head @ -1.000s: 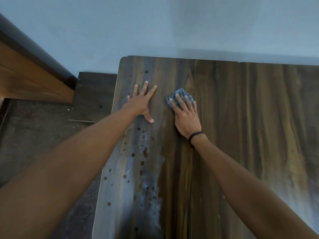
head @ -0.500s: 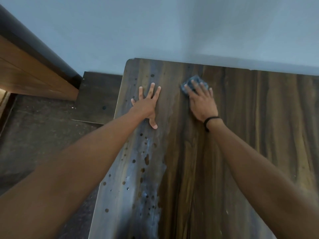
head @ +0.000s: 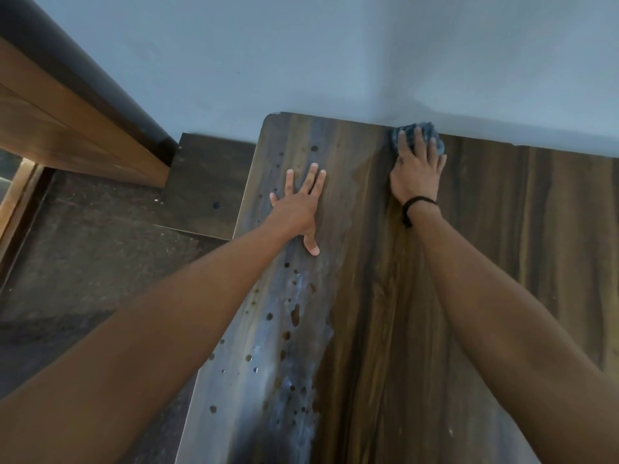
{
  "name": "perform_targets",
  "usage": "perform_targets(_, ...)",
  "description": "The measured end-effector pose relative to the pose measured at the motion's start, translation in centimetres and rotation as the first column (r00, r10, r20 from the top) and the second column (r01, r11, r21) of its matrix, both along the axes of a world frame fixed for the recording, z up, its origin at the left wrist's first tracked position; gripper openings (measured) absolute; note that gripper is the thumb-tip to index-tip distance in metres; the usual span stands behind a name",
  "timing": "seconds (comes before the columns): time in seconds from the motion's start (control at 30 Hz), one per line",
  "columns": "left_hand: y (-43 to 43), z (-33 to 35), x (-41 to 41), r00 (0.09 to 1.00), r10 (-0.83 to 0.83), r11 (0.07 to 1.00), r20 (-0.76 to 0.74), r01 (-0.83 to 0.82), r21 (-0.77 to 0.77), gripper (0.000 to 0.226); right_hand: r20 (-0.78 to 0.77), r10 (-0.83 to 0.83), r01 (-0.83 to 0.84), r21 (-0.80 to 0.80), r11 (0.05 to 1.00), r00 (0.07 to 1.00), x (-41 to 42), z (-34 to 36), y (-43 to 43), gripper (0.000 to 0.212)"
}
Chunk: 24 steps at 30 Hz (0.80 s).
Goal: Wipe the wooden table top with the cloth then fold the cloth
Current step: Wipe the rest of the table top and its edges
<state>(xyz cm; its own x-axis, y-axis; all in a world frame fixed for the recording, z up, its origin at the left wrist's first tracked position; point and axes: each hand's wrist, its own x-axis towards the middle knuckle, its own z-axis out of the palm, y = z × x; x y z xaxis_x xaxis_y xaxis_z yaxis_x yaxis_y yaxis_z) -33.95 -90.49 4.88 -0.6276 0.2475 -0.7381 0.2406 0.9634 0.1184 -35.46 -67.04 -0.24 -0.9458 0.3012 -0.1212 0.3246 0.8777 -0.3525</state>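
Pushed to the wall [head: 301, 61], the cloth [head: 430, 128] lies under the right hand [head: 417, 172], fingers flat; left hand [head: 298, 209] braces, fingers spread. Overlapping strokes suit the spotted surface [head: 502, 262].

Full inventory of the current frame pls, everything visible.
table top: 1, brown wood grain, centre and right
cloth: 1, blue-grey, table's far edge, under right hand
dark spots: many, dark brown, greyish strip along table's left side
wall: 1, pale blue, behind table
floor: 1, dark, left of table
wooden panel: 1, brown, dark top, upper left
dark block: 1, dark brown, between panel and table
wristband: 1, black, right wrist
left hand: 1, flat on table, fingers spread
right hand: 1, straight fingers pressing cloth
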Motion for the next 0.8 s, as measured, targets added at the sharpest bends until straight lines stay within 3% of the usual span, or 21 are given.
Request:
perform_targets(0.13, 0.2, -0.2, -0.1, 1.0, -0.009, 1.0, -0.01, 0.009, -0.007, 0.162, -0.001, 0.288, -0.287, 0.054, 0.956, 0.958, 2.5, -0.4, -1.4, 0.054)
perform_targets(0.17, 0.2, -0.2, -0.1, 1.0, -0.009, 1.0, -0.01, 0.009, -0.008, 0.161, -0.001, 0.284, -0.283, 0.061, 0.957, 0.959, 1.9, -0.3, -0.6, 0.054)
perform_targets(0.3, 0.0, -0.3, 0.1, 1.0, -0.01, 1.0, -0.022, 0.01, -0.002, 0.161, 0.051, 0.02, -0.019, -0.01, 1.0, 0.999, -1.4, 0.4, 0.2, 0.056)
perform_targets(0.47, 0.1, -0.1, 0.0, 1.0, -0.014, 1.0, -0.013, 0.013, -0.017, 0.162, 0.033, 0.341, -0.343, 0.057, 0.938, 0.939, 0.1, 0.1, -1.1, 0.054)
perform_targets(0.6, 0.1, 0.2, 0.1, 1.0, -0.013, 1.0, -0.012, 0.013, -0.013, 0.161, 0.066, 0.088, -0.088, -0.006, 0.996, 0.994, -2.6, 0.7, -0.7, 0.056)
perform_targets(0.73, 0.1, 0.3, 0.1, 1.0, -0.025, 1.0, -0.014, 0.025, -0.011, 0.16, 0.03, 0.341, -0.342, 0.049, 0.938, 0.94, -1.6, 0.1, -3.7, 0.055)
perform_targets(0.8, 0.1, 0.3, 0.1, 1.0, -0.023, 1.0, -0.017, 0.023, -0.01, 0.16, 0.04, 0.327, -0.328, 0.037, 0.944, 0.944, -2.1, 0.1, -2.6, 0.054)
